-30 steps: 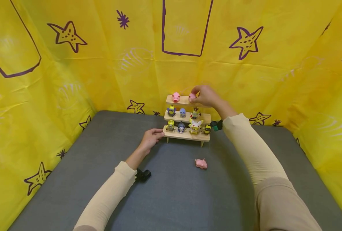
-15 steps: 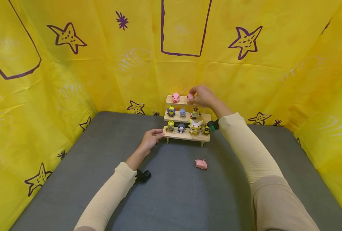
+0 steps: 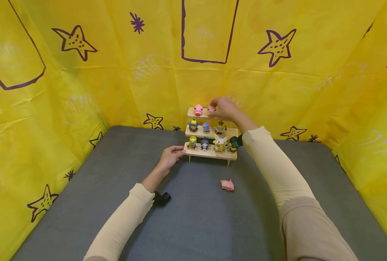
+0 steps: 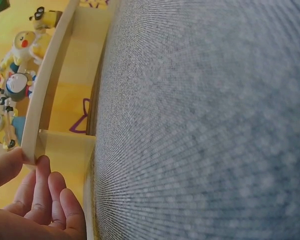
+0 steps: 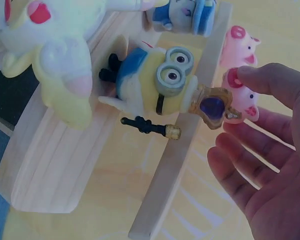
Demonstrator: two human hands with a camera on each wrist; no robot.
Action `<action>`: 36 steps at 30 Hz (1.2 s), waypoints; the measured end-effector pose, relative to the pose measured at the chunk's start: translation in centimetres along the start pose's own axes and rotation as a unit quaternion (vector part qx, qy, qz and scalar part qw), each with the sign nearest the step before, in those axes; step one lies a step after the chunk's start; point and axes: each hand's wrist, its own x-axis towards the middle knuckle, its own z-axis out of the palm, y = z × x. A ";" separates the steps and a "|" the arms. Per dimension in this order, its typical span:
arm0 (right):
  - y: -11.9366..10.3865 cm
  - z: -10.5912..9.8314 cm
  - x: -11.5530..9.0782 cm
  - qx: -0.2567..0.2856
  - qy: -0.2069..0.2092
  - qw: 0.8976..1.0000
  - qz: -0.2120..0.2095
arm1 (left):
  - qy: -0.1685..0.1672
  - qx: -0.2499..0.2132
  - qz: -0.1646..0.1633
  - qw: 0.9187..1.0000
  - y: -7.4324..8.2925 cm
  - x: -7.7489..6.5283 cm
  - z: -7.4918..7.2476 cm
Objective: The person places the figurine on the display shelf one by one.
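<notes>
A three-tier wooden display stand (image 3: 209,155) stands on the grey surface, lined with small figurines. My left hand (image 3: 169,157) pinches the left end of its lowest tier, thumb above and fingertips below in the left wrist view. Up at the top tier, my right hand (image 3: 227,109) pinches a pink pig figurine (image 5: 245,95) between thumb and fingers. Right beside that one sits a second pink pig (image 3: 198,110). A third pink pig (image 3: 227,185) lies on the grey surface in front of the stand.
The middle tier holds a crowned minion figure (image 5: 155,80), a blue figure (image 3: 206,127) and another minion (image 3: 193,125). Several figures, among them a white-eared one (image 3: 220,143), line the lowest tier. A yellow patterned cloth (image 3: 121,83) hangs close behind the stand.
My right hand has moved left along the top tier with the pig, bringing it nearer the other pig. The left hand has stayed at the stand's lower left end.
</notes>
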 end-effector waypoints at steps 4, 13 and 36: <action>0.0 0.1 0.1 -0.010 0.001 1.000 0.007 | -0.001 -0.001 0.001 1.000 0.0 0.0 0.0; 0.7 0.2 -0.2 -0.015 0.001 1.000 0.007 | -0.002 -0.003 0.000 1.000 0.0 -0.1 0.0; 0.4 0.7 -8.8 -0.089 0.055 0.986 -0.126 | -0.002 -0.009 0.005 1.000 0.0 0.0 0.0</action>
